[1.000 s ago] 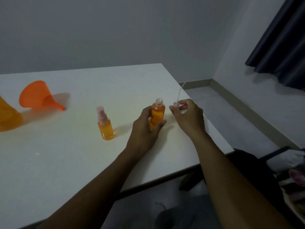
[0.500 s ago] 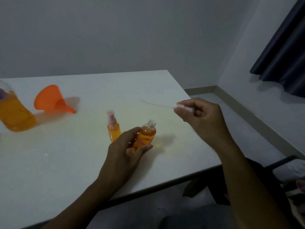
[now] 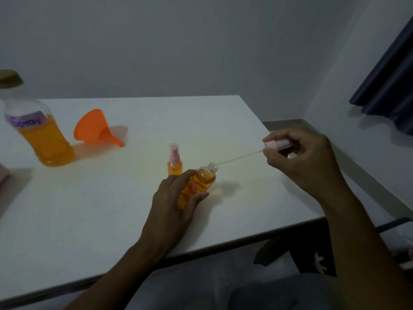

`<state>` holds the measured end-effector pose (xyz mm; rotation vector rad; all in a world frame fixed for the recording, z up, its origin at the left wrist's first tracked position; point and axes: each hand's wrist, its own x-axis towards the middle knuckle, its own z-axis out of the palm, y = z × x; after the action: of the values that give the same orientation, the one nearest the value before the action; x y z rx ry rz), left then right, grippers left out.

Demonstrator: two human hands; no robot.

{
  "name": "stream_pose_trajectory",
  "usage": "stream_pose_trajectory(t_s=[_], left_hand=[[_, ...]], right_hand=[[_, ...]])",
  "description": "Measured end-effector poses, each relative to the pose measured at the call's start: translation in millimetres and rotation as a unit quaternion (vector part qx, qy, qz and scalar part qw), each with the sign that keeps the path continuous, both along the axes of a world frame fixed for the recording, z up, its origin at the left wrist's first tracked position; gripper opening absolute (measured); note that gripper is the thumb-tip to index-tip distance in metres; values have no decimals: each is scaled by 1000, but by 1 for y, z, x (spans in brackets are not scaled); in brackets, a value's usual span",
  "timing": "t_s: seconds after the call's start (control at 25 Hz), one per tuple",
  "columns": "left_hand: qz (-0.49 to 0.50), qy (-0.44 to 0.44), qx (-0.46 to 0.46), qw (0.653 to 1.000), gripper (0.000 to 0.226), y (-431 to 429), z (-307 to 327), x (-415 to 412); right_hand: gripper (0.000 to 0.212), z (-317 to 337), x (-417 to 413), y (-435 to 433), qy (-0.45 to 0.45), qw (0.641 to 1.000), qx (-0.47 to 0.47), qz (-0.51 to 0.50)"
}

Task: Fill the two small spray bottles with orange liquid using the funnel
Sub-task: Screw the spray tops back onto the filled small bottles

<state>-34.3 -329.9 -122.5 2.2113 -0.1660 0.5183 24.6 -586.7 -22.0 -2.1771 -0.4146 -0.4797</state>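
Two hands full: left hand (image 3: 172, 198) round uncapped bottle (image 3: 206, 175), right hand (image 3: 306, 157) fingertip-tight on half-hidden pink sprayer (image 3: 278, 144)

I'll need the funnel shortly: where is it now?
In the head view the orange funnel lies on its side at the left of the white table, just right of the large bottle of orange liquid, spout toward the capped spray bottle.

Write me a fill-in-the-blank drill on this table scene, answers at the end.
The left hand grips an open spray bottle holding ____ liquid. The right hand pinches a ____ spray cap. The funnel lies on its ____. The large bottle has a label reading ____.
Answers: orange; pink; side; Spray.
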Motion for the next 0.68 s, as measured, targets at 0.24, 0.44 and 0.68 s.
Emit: stream_pose_trajectory(t_s=[0.24,0.44,0.68], left_hand=[[3,-8,9,1000,46,-1,3,-3],[-9,-17,35,999,47,-4,5,-4],[-17,-16,39,999,46,-5,9,-4]], right_hand=[[28,3,-1,10,-36,997,-63,35],[27,-4,-2,35,18,983,-102,152],[25,-6,-3,53,48,975,-128,178]])
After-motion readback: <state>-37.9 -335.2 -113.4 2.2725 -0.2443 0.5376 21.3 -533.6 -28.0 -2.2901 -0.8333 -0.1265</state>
